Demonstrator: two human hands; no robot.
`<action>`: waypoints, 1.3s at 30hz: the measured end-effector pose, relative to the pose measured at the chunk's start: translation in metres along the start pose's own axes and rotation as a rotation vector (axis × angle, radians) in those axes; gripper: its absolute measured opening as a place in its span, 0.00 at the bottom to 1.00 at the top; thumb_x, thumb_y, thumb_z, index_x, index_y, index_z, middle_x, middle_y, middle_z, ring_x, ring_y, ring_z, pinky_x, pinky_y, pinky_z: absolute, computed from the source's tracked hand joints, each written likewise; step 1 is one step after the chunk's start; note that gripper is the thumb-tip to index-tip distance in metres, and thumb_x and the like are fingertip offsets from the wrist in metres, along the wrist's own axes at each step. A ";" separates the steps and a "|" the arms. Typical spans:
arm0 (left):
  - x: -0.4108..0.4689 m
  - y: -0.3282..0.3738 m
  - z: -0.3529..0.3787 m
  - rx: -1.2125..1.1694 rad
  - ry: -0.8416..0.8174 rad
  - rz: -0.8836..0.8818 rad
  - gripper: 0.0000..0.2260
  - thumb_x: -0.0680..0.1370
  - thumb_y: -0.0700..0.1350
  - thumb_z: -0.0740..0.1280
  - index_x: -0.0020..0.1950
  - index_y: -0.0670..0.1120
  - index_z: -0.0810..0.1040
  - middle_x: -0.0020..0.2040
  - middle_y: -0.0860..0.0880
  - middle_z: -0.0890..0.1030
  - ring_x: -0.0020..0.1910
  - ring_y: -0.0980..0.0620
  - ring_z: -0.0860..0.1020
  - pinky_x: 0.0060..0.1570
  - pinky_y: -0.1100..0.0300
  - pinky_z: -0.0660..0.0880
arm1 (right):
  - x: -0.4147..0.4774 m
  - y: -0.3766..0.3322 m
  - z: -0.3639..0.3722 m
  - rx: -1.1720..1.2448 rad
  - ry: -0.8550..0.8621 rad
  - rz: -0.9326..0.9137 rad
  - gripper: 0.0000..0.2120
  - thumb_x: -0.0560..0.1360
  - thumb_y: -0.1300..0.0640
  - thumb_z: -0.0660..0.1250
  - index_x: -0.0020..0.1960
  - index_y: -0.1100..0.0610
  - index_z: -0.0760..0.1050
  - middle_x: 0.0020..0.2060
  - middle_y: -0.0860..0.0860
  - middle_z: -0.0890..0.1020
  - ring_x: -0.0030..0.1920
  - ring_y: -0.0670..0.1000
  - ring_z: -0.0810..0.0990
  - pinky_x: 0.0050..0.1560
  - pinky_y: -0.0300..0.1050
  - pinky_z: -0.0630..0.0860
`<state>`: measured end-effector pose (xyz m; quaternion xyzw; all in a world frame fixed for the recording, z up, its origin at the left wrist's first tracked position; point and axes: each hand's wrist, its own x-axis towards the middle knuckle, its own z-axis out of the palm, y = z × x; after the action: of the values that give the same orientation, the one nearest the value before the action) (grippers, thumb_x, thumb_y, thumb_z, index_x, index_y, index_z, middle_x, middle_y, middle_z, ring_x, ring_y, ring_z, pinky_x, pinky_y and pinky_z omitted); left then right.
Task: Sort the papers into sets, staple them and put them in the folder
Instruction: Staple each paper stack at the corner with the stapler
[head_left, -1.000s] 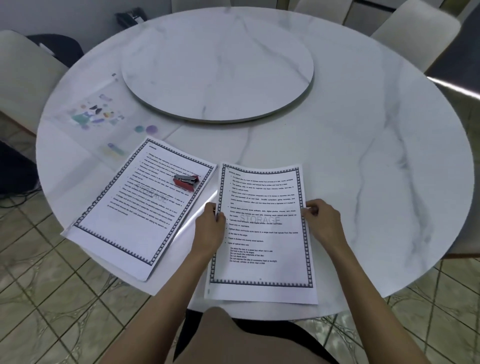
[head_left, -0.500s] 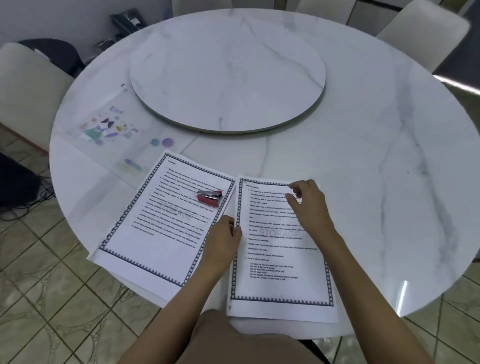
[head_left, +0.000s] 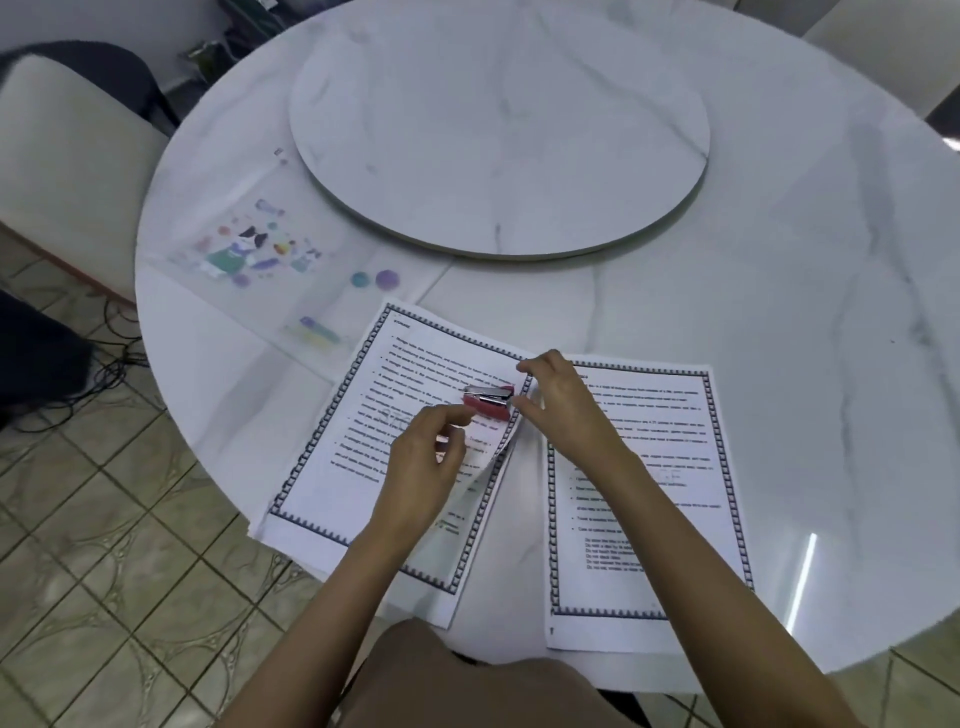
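Two stacks of bordered printed papers lie at the near edge of the round marble table (head_left: 779, 270). On the left stack (head_left: 332, 478) rests a small red stapler (head_left: 487, 401). My left hand (head_left: 426, 462) pinches the right edge of that stack's top sheet, which curls up off the pile. Reaching across from the right, my right hand (head_left: 563, 410) has its thumb and forefinger spread at the stapler's right end, touching it. My right forearm covers part of the right stack (head_left: 691, 467). Farther left lies a clear plastic folder (head_left: 249, 249) with cartoon stickers.
A raised marble turntable (head_left: 498, 130) fills the middle of the table. A beige chair (head_left: 67, 156) stands at the left, with cables on the tiled floor (head_left: 104, 571) below. Both stacks overhang the table's near edge slightly.
Both hands left the right stack. My right hand swung left to the stapler, and my left hand moved onto the left stack and lifted its top sheet's edge. The view shifted left.
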<state>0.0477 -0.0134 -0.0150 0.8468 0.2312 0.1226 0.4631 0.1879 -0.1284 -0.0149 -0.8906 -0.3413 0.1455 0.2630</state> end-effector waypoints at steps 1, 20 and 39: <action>0.001 -0.003 -0.002 -0.009 -0.008 -0.005 0.10 0.78 0.38 0.61 0.56 0.47 0.77 0.51 0.56 0.78 0.47 0.66 0.75 0.45 0.78 0.68 | 0.002 -0.004 0.004 -0.018 -0.010 -0.001 0.20 0.76 0.57 0.65 0.65 0.62 0.69 0.60 0.57 0.71 0.62 0.54 0.70 0.61 0.40 0.63; 0.021 -0.004 0.000 -0.029 -0.089 -0.095 0.11 0.78 0.38 0.61 0.58 0.46 0.76 0.50 0.55 0.79 0.46 0.63 0.76 0.42 0.79 0.69 | -0.004 0.005 0.006 -0.068 0.060 -0.003 0.17 0.73 0.58 0.69 0.59 0.63 0.74 0.54 0.57 0.74 0.58 0.54 0.70 0.56 0.42 0.69; 0.061 0.057 0.091 0.052 -0.010 -0.316 0.15 0.78 0.41 0.62 0.63 0.39 0.73 0.56 0.42 0.79 0.54 0.45 0.78 0.50 0.67 0.66 | -0.083 0.136 -0.055 0.054 0.232 0.198 0.14 0.72 0.61 0.69 0.57 0.62 0.75 0.53 0.57 0.74 0.55 0.53 0.71 0.48 0.29 0.60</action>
<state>0.1545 -0.0752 -0.0172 0.8122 0.3623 0.0381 0.4556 0.2244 -0.2908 -0.0401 -0.9234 -0.2150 0.0761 0.3088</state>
